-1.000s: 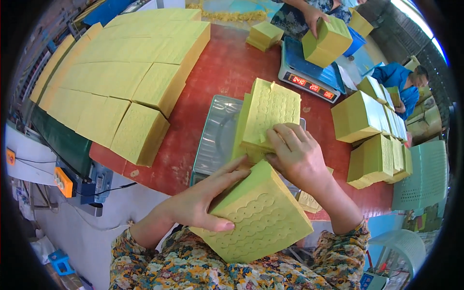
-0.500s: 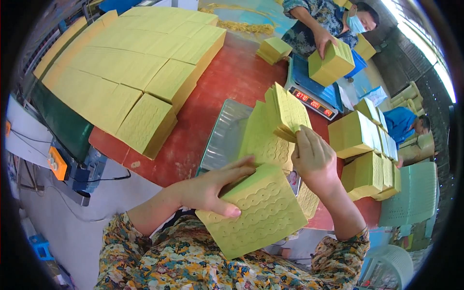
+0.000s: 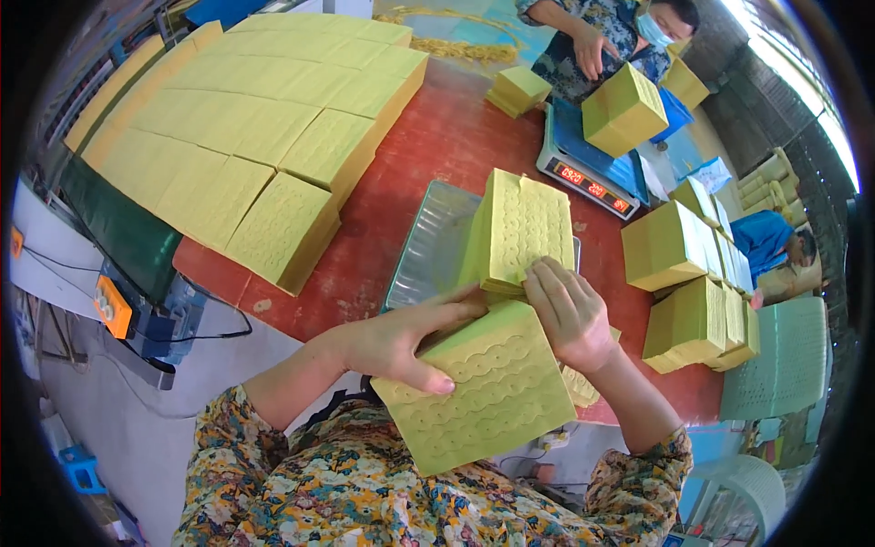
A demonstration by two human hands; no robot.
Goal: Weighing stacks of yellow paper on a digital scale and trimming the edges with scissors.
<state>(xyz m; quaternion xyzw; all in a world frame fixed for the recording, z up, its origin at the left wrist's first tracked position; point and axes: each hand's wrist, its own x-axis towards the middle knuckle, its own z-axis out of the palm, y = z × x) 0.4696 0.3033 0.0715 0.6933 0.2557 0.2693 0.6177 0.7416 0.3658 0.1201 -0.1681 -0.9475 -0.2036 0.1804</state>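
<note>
A thick block of yellow embossed paper is tilted in front of me, and my left hand grips its upper left side, thumb on the patterned face. Just beyond it, another yellow paper stack stands on a clear-covered tray. My right hand has its fingers pinched at the near right corner of that stack's top sheets. The fingertips of my left hand are partly hidden behind the block.
Many yellow paper blocks lie in rows at the left of the red table. More stacks stand right. Across the table, a masked co-worker's hand is above a paper block on a digital scale.
My right hand has moved down and left, and the raised bundle of sheets now lies on the far stack. The co-worker's hand has come off the block on the scale.
</note>
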